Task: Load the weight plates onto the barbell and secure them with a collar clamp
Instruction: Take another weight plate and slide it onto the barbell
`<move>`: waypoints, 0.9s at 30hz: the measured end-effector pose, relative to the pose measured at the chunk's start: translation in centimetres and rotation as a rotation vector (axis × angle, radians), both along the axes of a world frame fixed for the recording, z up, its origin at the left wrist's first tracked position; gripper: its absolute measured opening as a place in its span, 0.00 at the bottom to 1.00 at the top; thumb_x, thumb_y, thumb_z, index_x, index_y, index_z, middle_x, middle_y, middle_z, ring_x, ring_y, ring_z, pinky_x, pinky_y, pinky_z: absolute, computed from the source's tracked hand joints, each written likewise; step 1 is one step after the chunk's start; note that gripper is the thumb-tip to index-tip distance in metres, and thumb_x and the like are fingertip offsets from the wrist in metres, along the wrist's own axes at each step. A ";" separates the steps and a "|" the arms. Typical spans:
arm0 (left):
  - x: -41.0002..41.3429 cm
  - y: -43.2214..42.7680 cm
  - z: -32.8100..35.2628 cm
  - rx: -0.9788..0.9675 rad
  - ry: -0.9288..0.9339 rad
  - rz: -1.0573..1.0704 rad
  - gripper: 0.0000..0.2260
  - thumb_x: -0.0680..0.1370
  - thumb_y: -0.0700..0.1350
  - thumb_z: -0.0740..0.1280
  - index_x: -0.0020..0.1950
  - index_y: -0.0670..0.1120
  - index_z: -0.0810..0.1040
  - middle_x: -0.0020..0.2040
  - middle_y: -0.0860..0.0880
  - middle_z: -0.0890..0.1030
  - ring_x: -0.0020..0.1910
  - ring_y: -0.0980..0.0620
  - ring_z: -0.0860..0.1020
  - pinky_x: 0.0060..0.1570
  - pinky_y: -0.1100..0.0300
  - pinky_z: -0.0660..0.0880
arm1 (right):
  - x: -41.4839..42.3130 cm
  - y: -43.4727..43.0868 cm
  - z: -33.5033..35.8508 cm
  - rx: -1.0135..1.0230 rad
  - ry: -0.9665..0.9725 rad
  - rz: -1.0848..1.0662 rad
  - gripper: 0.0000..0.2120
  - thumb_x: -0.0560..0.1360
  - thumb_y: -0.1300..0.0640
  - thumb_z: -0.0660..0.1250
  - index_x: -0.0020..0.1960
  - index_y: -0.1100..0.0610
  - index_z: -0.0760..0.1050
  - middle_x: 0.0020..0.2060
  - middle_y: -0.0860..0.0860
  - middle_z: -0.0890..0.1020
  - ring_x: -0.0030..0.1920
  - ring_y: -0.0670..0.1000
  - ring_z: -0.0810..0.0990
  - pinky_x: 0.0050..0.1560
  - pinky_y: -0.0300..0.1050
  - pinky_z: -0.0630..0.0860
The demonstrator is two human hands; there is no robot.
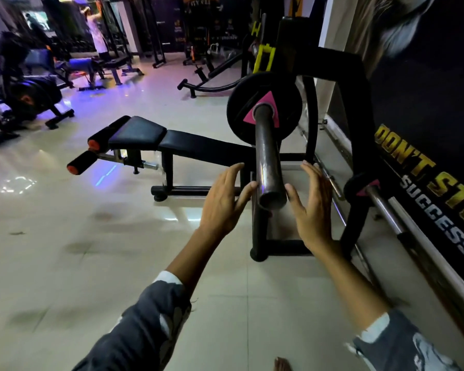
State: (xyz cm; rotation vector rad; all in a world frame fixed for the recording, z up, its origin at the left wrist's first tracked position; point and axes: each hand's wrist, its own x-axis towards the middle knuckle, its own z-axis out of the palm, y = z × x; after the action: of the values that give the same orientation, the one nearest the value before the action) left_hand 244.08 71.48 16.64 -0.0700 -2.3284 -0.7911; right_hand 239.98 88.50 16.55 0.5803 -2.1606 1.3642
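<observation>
The barbell sleeve (267, 156), a dark steel tube, points toward me from the rack. One black weight plate (248, 108) with a pink triangle mark sits on it at the far end. My left hand (225, 199) is open to the left of the sleeve's near end, thumb close to the steel. My right hand (312, 202) is open on the right of the sleeve end, palm facing it. Neither hand holds anything. No collar clamp is visible.
A black decline bench (172, 140) with orange-capped rollers lies to the left of the rack. The black rack frame (359, 108) stands by the wall poster on the right. A second plate on a chrome peg (359, 188) sits low right. People and machines are at the far left.
</observation>
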 end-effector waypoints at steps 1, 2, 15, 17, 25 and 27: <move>1.8 0.5 -0.1 -0.004 0.013 -0.008 0.23 0.79 0.56 0.59 0.67 0.43 0.67 0.62 0.43 0.75 0.57 0.59 0.70 0.55 0.64 0.66 | 1.8 0.5 -0.1 0.002 0.010 0.003 0.23 0.75 0.52 0.63 0.66 0.62 0.67 0.65 0.58 0.72 0.68 0.56 0.68 0.69 0.60 0.63; 3.5 1.1 -0.2 -0.011 0.022 -0.018 0.22 0.78 0.57 0.59 0.67 0.43 0.68 0.61 0.43 0.76 0.56 0.57 0.71 0.54 0.65 0.66 | 3.5 1.0 -0.3 0.011 0.020 0.004 0.23 0.75 0.51 0.63 0.65 0.63 0.68 0.64 0.59 0.73 0.67 0.57 0.69 0.69 0.56 0.64; 10.8 9.2 -4.9 -0.077 -0.196 -0.156 0.17 0.79 0.51 0.62 0.62 0.42 0.73 0.60 0.44 0.77 0.60 0.47 0.73 0.58 0.56 0.69 | 12.5 9.5 -4.0 0.317 -0.096 -0.051 0.16 0.76 0.54 0.62 0.58 0.63 0.75 0.55 0.58 0.78 0.58 0.58 0.76 0.57 0.46 0.73; 10.1 10.6 -5.8 -0.127 -0.220 -0.188 0.17 0.79 0.52 0.62 0.61 0.42 0.73 0.59 0.43 0.77 0.59 0.46 0.74 0.57 0.56 0.69 | 11.9 11.3 -5.0 0.398 -0.109 -0.092 0.14 0.75 0.55 0.64 0.57 0.63 0.75 0.54 0.59 0.79 0.56 0.59 0.77 0.56 0.48 0.73; 2.8 18.5 -10.1 -0.242 -0.333 -0.325 0.17 0.79 0.53 0.61 0.58 0.41 0.75 0.52 0.42 0.78 0.52 0.42 0.76 0.50 0.51 0.73 | 6.7 20.2 -9.0 0.539 -0.260 -0.219 0.14 0.74 0.56 0.67 0.57 0.63 0.75 0.54 0.58 0.80 0.55 0.59 0.77 0.56 0.50 0.74; -0.2 21.4 -11.3 -0.222 -0.343 -0.345 0.16 0.78 0.53 0.63 0.58 0.42 0.75 0.52 0.42 0.79 0.52 0.42 0.76 0.49 0.51 0.73 | 4.2 22.9 -10.0 0.567 -0.307 -0.243 0.16 0.75 0.55 0.65 0.60 0.62 0.74 0.57 0.58 0.79 0.58 0.59 0.76 0.59 0.51 0.73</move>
State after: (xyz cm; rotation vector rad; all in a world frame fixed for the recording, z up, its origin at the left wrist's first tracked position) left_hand 243.86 92.92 5.31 -0.4780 -2.7684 -0.7493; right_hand 244.18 111.39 6.59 0.2986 -2.7831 0.7392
